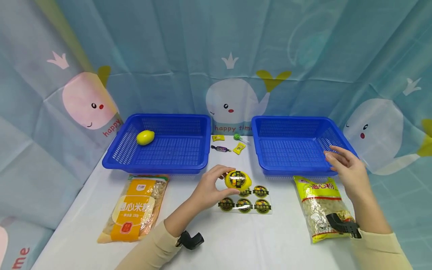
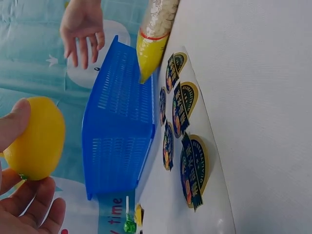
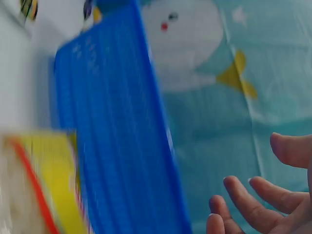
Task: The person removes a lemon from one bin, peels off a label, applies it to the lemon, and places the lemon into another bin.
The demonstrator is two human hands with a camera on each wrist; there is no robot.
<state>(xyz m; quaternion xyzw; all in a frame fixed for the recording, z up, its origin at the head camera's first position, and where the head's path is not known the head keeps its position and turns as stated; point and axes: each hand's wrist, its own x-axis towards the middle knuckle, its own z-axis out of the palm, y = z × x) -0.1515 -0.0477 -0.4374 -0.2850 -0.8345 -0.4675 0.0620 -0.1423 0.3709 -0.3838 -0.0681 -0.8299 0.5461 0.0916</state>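
By the left hand point(image 1: 210, 187), a lemon point(image 2: 40, 139), its label point(image 1: 238, 179) seemingly already applied, was held between thumb and curled fingers above a label sheet point(image 1: 235, 204), where five labels point(image 1: 262, 205) were left. Another lemon point(image 1: 146, 137) was seen in the left basket point(image 1: 158, 169); the held one was not yet placed. Nothing was gripped by the relaxed right hand point(image 1: 350, 170).
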